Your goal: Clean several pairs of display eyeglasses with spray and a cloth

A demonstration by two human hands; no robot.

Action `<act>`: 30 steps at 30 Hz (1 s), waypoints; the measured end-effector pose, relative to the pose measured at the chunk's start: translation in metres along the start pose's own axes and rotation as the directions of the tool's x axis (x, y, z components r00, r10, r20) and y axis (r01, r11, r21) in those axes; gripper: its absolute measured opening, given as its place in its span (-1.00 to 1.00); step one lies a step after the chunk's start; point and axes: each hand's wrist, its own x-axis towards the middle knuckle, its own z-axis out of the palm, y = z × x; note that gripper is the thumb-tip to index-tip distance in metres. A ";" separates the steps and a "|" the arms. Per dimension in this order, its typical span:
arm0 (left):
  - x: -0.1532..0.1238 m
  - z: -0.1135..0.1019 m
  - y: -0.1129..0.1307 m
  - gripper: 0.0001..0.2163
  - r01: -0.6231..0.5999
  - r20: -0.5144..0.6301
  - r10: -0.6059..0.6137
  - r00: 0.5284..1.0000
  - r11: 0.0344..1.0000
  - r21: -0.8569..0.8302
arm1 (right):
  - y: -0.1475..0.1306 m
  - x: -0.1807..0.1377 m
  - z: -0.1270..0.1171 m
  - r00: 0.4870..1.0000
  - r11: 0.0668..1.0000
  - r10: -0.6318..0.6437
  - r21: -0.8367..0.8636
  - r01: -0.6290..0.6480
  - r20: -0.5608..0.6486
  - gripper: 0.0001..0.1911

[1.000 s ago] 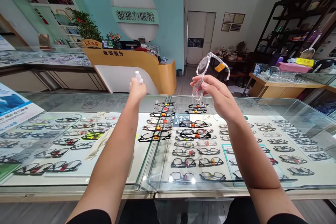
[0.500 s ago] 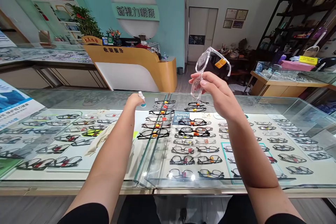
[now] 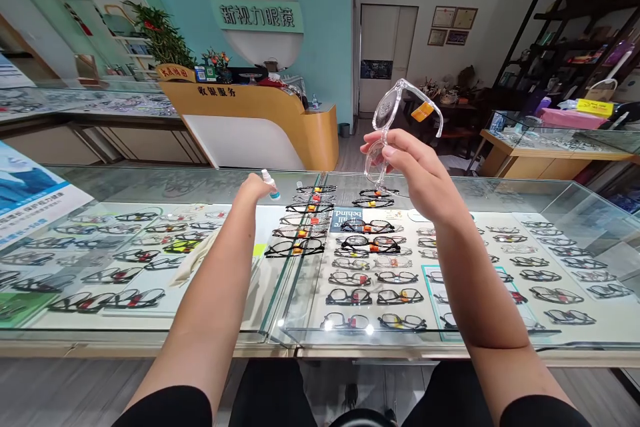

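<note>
My right hand (image 3: 413, 170) is closed on a pair of clear-framed glasses (image 3: 387, 123) with an orange tag, held upright above the glass counter (image 3: 165, 183). My left hand (image 3: 254, 187) reaches out over the counter top and grips a small white spray bottle (image 3: 271, 185) with a teal base, which stands on or just above the glass. A row of black frames (image 3: 309, 203) lies on the counter just right of the bottle.
Under the glass lie several rows of spectacle frames (image 3: 370, 267) on white trays. A pale cloth (image 3: 195, 257) rests near my left forearm. Beyond stand a curved wooden reception desk (image 3: 260, 120), a second showcase (image 3: 560, 150) at right and dark shelving (image 3: 575, 33).
My left hand came down from mid-air with the spray bottle to the counter top. My right hand kept the clear glasses raised, almost unmoved.
</note>
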 end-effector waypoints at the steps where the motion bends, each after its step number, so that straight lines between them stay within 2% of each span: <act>1: -0.008 -0.006 0.000 -0.08 0.052 -0.053 -0.052 0.997 0.999 -0.002 | 0.000 0.000 -0.001 1.000 1.000 -0.003 -0.004 0.003 -0.001 -0.64; 2: -0.017 -0.012 -0.002 -0.09 0.090 -0.109 -0.090 0.990 0.996 -0.001 | -0.001 -0.001 -0.001 1.000 1.000 -0.004 -0.007 0.004 -0.004 -0.64; 4: -0.040 -0.025 -0.010 -0.21 0.091 -0.165 -0.084 0.983 0.995 0.034 | -0.001 -0.001 -0.002 1.000 1.000 -0.007 -0.012 0.006 -0.014 -0.65; 6: -0.065 -0.035 -0.025 -0.39 0.067 -0.101 -0.055 0.993 0.990 0.122 | 0.000 -0.002 0.000 1.000 1.000 -0.008 -0.017 0.008 -0.025 -0.66; 9: -0.103 -0.040 -0.057 -0.59 0.074 0.074 -0.098 0.992 0.959 0.273 | 0.000 -0.005 0.004 0.999 0.999 -0.010 -0.033 0.009 -0.040 -0.66; 12: -0.134 -0.035 -0.089 -0.57 0.099 0.138 -0.152 0.979 0.937 0.334 | 0.000 -0.008 0.008 0.999 0.998 -0.019 -0.057 0.017 -0.033 -0.68; 15: -0.154 -0.028 -0.110 -0.49 0.117 0.087 -0.150 0.985 0.944 0.307 | -0.001 -0.010 0.009 0.999 0.998 -0.033 -0.059 0.031 -0.019 -0.68; 19: -0.161 -0.024 -0.122 -0.63 0.161 0.053 -0.172 0.984 0.972 0.168 | -0.002 -0.010 0.006 0.999 0.997 -0.039 -0.064 0.037 -0.029 -0.71; 21: -0.159 -0.022 -0.125 -0.63 0.177 0.038 -0.183 0.982 0.976 0.125 | -0.002 -0.010 0.005 0.999 0.997 -0.037 -0.069 0.035 -0.030 -0.73; 24: -0.151 -0.019 -0.126 -0.51 0.092 -0.027 -0.090 0.996 0.990 0.104 | -0.002 -0.009 0.005 0.999 0.997 -0.034 -0.068 0.032 -0.025 -0.74; 26: -0.144 -0.018 -0.125 -0.49 0.003 -0.024 -0.001 1.000 0.995 0.100 | -0.002 -0.009 0.006 0.999 0.997 -0.036 -0.065 0.035 -0.021 -0.74; 30: -0.131 -0.026 -0.120 -0.71 -0.029 0.040 0.025 0.999 0.994 0.104 | -0.004 -0.010 0.006 0.999 0.998 -0.043 -0.054 0.042 -0.017 -0.72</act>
